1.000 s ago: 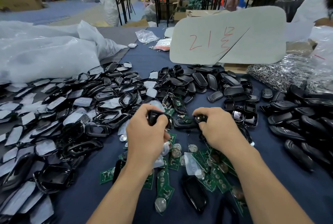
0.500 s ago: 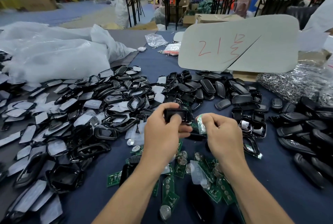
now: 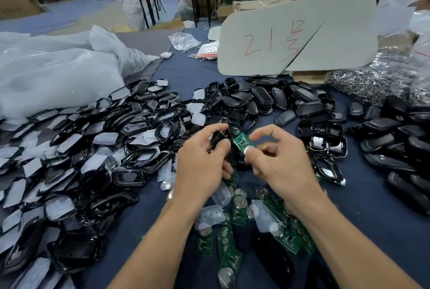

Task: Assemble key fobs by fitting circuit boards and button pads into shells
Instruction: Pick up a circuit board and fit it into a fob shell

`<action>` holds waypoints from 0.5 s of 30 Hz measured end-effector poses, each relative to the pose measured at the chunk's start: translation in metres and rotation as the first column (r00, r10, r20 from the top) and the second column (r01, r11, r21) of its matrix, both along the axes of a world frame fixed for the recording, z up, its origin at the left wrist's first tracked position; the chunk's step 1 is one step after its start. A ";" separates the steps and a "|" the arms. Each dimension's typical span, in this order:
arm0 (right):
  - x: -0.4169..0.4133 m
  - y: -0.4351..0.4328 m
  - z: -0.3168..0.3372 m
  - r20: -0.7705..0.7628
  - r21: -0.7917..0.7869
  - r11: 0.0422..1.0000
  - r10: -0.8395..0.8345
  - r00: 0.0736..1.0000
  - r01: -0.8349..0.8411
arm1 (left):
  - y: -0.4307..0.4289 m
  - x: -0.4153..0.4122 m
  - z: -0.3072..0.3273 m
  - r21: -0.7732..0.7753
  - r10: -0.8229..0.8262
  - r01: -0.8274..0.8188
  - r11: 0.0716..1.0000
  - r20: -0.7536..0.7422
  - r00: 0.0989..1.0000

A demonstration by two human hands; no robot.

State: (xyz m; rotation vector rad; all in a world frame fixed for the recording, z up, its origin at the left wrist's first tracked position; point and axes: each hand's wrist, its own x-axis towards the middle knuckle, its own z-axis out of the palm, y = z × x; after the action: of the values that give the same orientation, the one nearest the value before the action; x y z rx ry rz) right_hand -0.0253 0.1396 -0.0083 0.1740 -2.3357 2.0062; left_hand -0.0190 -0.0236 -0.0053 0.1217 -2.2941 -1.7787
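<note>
Hands over mid-table: left hand point(image 3: 200, 167) grip is curled round a glossy black plastic fob shell point(image 3: 217, 139). Right hand point(image 3: 277, 165) grip pinches a small green rectangular circuit board point(image 3: 242, 142) by its near end, index finger raised free, board's far end against the shell, both held above the dark blue cloth-covered table point(image 3: 372, 207). Loose green boards point(image 3: 237, 214) lie under the wrists, heap of black shells point(image 3: 104, 149) to the left

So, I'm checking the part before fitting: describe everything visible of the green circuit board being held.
The circuit board is a small green strip with pale markings and a shiny round disc at its near end. The right hand pinches that end; the far end points toward the black shell gripped by the left hand.
</note>
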 end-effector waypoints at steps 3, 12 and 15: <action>0.001 -0.002 0.000 0.007 -0.073 0.997 -0.032 0.999 0.033 | -0.004 -0.001 0.001 0.149 -0.056 0.052 0.988 0.026 0.998; -0.001 -0.004 0.004 0.069 -0.150 0.989 0.019 0.997 -0.008 | -0.011 -0.003 0.003 0.346 -0.123 0.105 0.932 0.029 0.992; 0.000 -0.006 0.006 0.074 -0.221 0.975 -0.006 0.997 0.023 | -0.013 -0.002 0.004 0.322 -0.007 -0.007 0.947 0.043 0.999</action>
State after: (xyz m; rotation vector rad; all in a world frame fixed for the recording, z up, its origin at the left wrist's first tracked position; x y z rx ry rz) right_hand -0.0249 0.1340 -0.0025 0.0739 -2.1221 2.2822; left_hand -0.0209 -0.0363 -0.0015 0.2183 -2.0096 -2.1583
